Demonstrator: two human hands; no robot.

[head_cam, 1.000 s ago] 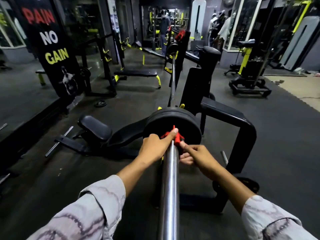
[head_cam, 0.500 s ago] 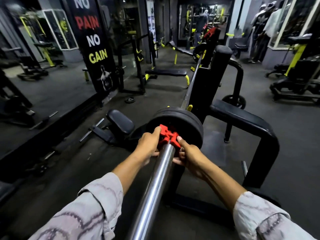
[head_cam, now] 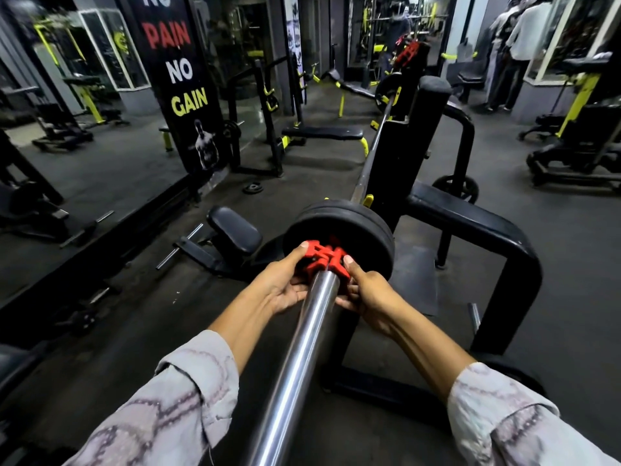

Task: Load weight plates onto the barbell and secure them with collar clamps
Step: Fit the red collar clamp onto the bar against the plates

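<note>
The chrome barbell [head_cam: 295, 361] runs away from the near edge, up through the rack [head_cam: 400, 163] toward the far end of the gym. On its near sleeve sit black weight plates [head_cam: 356, 227], and flush against them is a red collar clamp [head_cam: 324, 258]. The left hand [head_cam: 280, 285] curls round the clamp's left side, thumb on top, while the right hand [head_cam: 368, 292] pinches its right side, thumb tip pressed to the red plastic. Both wrists come out of pale marbled sleeves [head_cam: 174, 408]. On the left wall a black banner [head_cam: 174, 72] reads "PAIN" in red, "NO" in white and "GAIN" in yellow. A small plate [head_cam: 252, 188] lies on the floor beyond.
</note>
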